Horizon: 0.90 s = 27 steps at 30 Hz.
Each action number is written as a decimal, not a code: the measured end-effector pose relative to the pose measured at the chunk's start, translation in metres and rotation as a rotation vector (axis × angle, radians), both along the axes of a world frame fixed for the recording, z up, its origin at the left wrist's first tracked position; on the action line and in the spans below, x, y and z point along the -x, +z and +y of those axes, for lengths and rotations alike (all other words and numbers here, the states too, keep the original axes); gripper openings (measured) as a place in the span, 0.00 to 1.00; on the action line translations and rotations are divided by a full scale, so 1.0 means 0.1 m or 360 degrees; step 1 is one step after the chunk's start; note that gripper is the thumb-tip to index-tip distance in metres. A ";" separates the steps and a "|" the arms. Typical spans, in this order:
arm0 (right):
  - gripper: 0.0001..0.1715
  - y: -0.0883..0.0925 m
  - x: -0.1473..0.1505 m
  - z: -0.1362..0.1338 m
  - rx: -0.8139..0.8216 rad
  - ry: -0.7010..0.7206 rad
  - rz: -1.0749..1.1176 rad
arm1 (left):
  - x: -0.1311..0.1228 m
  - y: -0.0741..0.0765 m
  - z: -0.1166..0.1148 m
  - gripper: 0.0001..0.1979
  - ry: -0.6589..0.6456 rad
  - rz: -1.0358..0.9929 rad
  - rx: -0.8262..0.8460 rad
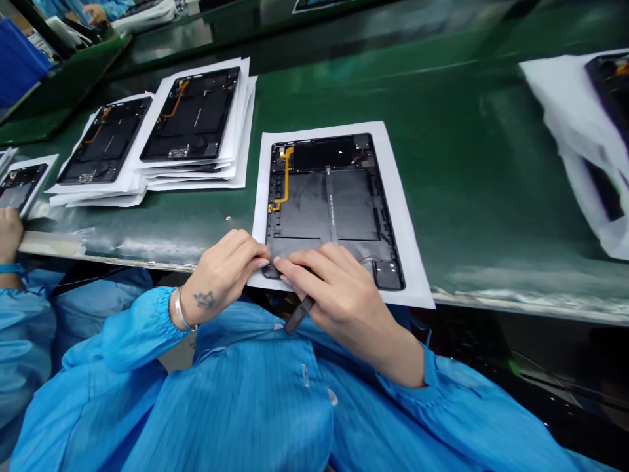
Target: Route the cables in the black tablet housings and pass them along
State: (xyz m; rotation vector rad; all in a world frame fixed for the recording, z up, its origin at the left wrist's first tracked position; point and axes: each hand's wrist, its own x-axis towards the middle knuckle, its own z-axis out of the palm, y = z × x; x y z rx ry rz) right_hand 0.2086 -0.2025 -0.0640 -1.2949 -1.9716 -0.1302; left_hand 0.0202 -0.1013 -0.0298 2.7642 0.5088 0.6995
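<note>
Lying on a white sheet [410,262] is an opened black tablet housing [314,203], with an orange flex cable [286,180] along its left side. At the near left corner of the housing, my left hand [226,269] has thumb and index finger pinched together; whatever is between them is too small to make out. Just beside it, my right hand [339,292] has its fingers closed over the near edge, fingertips at the same corner. A dark flat-ended tool [299,316] sticks out below that hand; its other end is hidden under my fingers.
Stacks of similar tablet housings [194,118] on white sheets stand to the left on the green work surface [466,164]. Another sheet-wrapped housing [580,124] is at the right edge. A co-worker's hand [10,233] touches a housing at the far left.
</note>
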 end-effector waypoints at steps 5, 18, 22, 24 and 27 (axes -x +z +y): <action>0.15 0.02 -0.01 0.00 0.0052 0.0030 -0.0155 | 0.05 -0.03 -0.03 0.03 -0.0052 0.0126 -0.0235; 0.20 0.03 0.02 0.03 -0.0092 -0.0009 -0.0422 | 0.18 -0.12 -0.04 0.09 0.0062 -0.0096 -0.0392; 0.18 0.03 0.01 0.04 -0.0126 0.0011 -0.0469 | 0.26 -0.22 -0.09 0.16 0.0059 -0.0124 -0.0393; 0.18 0.03 0.00 0.04 -0.0121 0.0038 -0.0461 | 0.28 -0.26 -0.10 0.19 0.0042 -0.0097 -0.0392; 0.18 0.02 0.00 0.05 -0.0119 0.0041 -0.0428 | 0.30 -0.29 -0.09 0.21 0.0007 -0.0041 -0.0445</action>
